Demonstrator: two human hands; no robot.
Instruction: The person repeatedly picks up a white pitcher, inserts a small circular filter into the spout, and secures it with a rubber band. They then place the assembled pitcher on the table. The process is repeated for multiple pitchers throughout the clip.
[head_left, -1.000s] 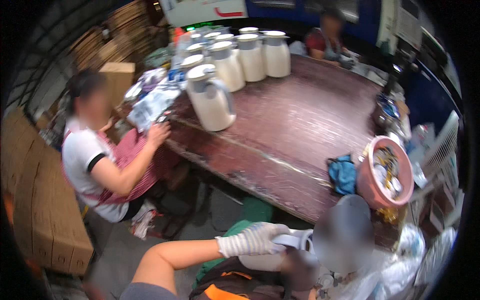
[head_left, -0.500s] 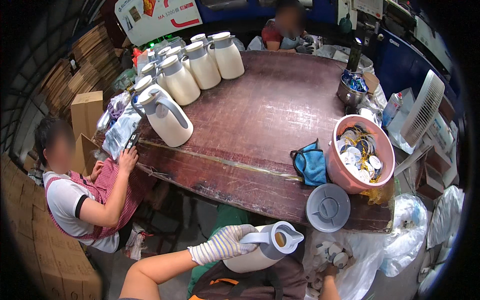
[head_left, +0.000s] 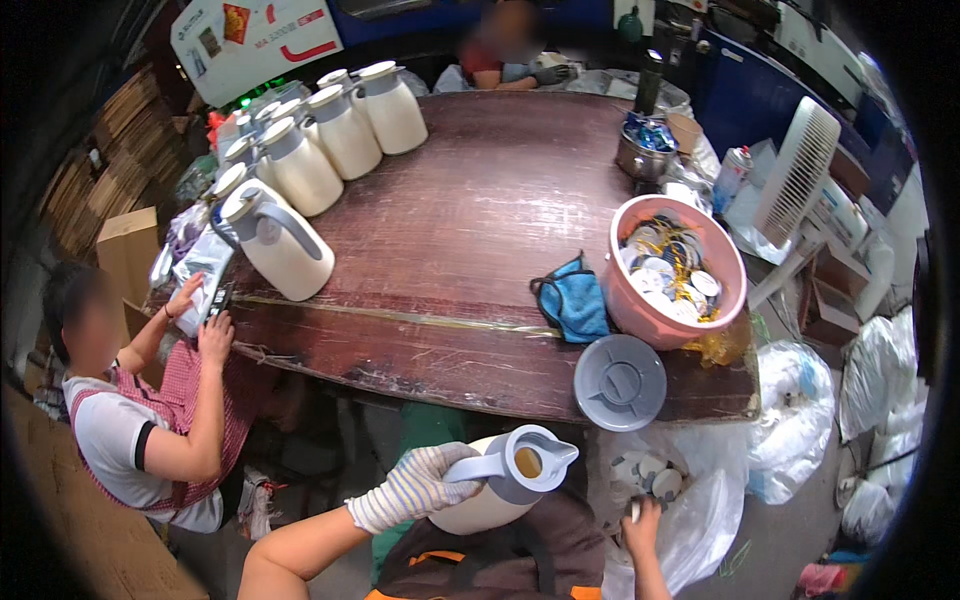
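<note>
My left hand (head_left: 415, 487), in a striped knit glove, is wrapped round the grey handle of a cream thermos jug (head_left: 480, 508). The jug is tilted over my lap with its grey spout to the right. Its mouth is uncovered and shows a yellowish inside. My bare right hand (head_left: 641, 530) is low at the right, at a clear plastic bag (head_left: 715, 500) of white and grey round discs (head_left: 650, 475). Its fingers pinch a small whitish piece, seen edge-on, probably one of those discs. A grey round lid (head_left: 620, 382) lies on the table's near edge.
Several cream jugs (head_left: 300, 165) stand at the table's far left. On the right, a pink bucket (head_left: 625, 305) holds discs with yellow ties, beside a blue cloth (head_left: 572, 305). A co-worker (head_left: 150, 430) sits at the left, another (head_left: 500, 50) at the far side. A fan (head_left: 800, 170) stands right.
My right hand has come up out of the disc bag with a whitish piece in its fingers. The view has shifted; my left hand keeps the jug. The left co-worker's hand has reached onto the table.
</note>
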